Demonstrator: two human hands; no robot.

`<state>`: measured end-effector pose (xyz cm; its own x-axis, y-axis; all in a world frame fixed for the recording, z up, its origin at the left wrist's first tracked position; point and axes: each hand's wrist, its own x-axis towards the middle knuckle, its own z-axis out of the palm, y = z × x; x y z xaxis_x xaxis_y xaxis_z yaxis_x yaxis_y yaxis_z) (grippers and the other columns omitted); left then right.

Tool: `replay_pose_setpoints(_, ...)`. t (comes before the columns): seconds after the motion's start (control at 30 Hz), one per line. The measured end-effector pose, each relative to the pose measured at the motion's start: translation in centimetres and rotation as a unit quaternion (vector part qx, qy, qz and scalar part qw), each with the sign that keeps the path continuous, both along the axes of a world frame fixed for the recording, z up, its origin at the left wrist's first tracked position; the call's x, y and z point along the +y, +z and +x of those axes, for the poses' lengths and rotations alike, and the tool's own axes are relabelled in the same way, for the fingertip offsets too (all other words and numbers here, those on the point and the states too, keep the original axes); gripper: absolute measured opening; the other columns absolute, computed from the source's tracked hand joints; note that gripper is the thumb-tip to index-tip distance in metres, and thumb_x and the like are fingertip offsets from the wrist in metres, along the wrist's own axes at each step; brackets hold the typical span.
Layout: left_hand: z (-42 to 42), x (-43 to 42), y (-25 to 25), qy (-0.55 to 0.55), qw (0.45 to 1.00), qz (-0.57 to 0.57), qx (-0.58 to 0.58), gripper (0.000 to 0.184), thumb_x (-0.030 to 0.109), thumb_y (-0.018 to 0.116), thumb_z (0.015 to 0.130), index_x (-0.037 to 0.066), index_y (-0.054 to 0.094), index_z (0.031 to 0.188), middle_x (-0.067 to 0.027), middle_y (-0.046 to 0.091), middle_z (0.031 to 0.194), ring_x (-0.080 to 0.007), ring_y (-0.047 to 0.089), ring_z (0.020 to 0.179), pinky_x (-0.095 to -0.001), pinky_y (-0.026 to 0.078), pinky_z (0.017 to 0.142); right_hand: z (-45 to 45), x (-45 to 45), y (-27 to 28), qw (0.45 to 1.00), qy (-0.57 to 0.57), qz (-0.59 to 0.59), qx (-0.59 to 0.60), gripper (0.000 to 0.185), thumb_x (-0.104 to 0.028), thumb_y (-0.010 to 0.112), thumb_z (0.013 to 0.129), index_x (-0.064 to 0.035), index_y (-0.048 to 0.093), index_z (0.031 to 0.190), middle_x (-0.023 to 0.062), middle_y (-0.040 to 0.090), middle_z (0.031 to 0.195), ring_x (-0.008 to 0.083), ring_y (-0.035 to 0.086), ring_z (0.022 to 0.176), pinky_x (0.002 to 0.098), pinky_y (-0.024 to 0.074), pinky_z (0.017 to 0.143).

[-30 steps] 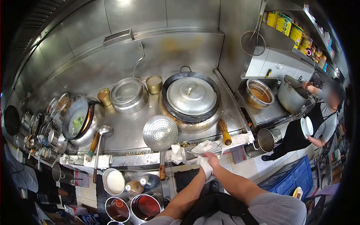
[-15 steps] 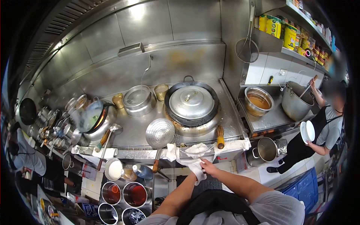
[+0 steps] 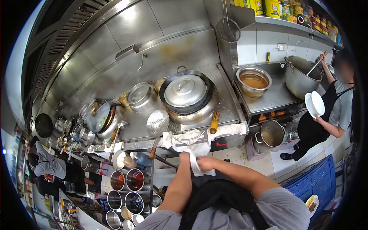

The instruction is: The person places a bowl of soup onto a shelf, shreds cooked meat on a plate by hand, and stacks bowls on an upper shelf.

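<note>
My left hand (image 3: 185, 158) and my right hand (image 3: 206, 163) are close together in front of my apron, both closed on a white cloth (image 3: 194, 150). The cloth runs up from between them towards the counter's front edge. Just beyond lie more white cloths, with a curved metal rim among them. A perforated ladle (image 3: 157, 123) rests left of the cloths, its wooden handle over the edge. A brush (image 3: 214, 122) stands to their right. Behind, a black wok (image 3: 188, 91) on a burner holds a metal lid (image 3: 185, 91).
At the right, a co-worker (image 3: 326, 111) holds white bowls and a utensil in a large pot (image 3: 303, 78). A pan of brown liquid (image 3: 253, 81) stands nearby. A steaming wok (image 3: 102, 117), containers (image 3: 135, 180) and other people are left; a blue crate (image 3: 312, 180) is lower right.
My view has turned right. My hands have drawn back towards my body with the cloth, which now hangs more stretched from the counter's edge.
</note>
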<state>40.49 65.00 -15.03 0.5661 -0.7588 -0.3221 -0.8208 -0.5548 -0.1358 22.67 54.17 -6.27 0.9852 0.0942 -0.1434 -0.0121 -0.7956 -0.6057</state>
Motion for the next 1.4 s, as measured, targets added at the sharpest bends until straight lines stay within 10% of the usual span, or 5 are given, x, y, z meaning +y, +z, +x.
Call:
replay_pose_setpoints(0.13, -2.5, 9.5, 0.4, 0.409, 0.733, -0.362, 0.406, 0.033, 0.006, 0.06, 0.085, 0.004, 0.063, 0.118, -0.012, 0.07, 0.084, -0.0189, 0.064, 0.063, -0.0355, 0.052, 0.052, -12.9, -3.8, -7.8, 0.971, -0.018, 0.235, 0.038, 0.044, -0.03, 0.055, 0.097, -0.0156, 0.053, 0.139, 0.0185, 0.058, 0.132, 0.0327, 0.055, 0.123, 0.0372, 0.0416, 0.105)
replay_pose_setpoints(0.53, -10.5, 39.6, -10.2, 0.061, 0.912, 0.06, 0.402, 0.032, 0.026, 0.064, 0.084, 0.009, 0.067, 0.111, -0.0141, 0.071, 0.1, -0.0272, 0.07, 0.091, -0.0408, 0.056, 0.077, -53.1, -5.4, -16.2, 0.572, -0.726, 0.304, 0.232, 0.035, -0.01, 0.054, 0.084, -0.0049, 0.067, 0.117, 0.0147, 0.069, 0.082, 0.0221, 0.066, 0.057, 0.0361, 0.0531, 0.045)
replay_pose_setpoints(0.73, -5.7, 36.3, -9.9, -0.09, 0.974, 0.018, 0.207, 0.025, 0.02, 0.062, 0.087, 0.004, 0.067, 0.106, -0.0138, 0.07, 0.101, -0.0224, 0.07, 0.082, -0.0439, 0.057, 0.067, -46.6, -5.4, -23.6, 0.693, -0.564, 0.379, 0.239, 0.038, -0.015, 0.056, 0.09, -0.0078, 0.061, 0.127, 0.0138, 0.069, 0.086, 0.0245, 0.068, 0.065, 0.0403, 0.0556, 0.051)
replay_pose_setpoints(0.8, -6.3, 31.5, -7.7, 0.533, 0.669, -0.187, 0.484, 0.036, 0.018, 0.064, 0.086, 0.005, 0.061, 0.119, -0.0116, 0.069, 0.096, -0.0204, 0.069, 0.079, -0.0416, 0.056, 0.063, -41.7, -6.2, -22.7, 0.724, -0.525, 0.391, 0.218, 0.041, -0.017, 0.058, 0.09, -0.0075, 0.058, 0.13, 0.014, 0.069, 0.088, 0.0247, 0.07, 0.075, 0.0393, 0.0548, 0.054)
replay_pose_setpoints(1.4, -16.2, 30.0, 14.4, 0.097, 0.74, -0.108, 0.657, 0.043, 0.007, 0.061, 0.085, -0.002, 0.052, 0.126, -0.0161, 0.064, 0.122, -0.0233, 0.061, 0.112, -0.0351, 0.046, 0.096, -46.7, -7.8, -17.1, 0.725, -0.54, 0.266, 0.335, 0.033, -0.017, 0.062, 0.086, -0.0048, 0.065, 0.116, 0.0122, 0.07, 0.092, 0.0206, 0.071, 0.068, 0.0355, 0.0542, 0.05)
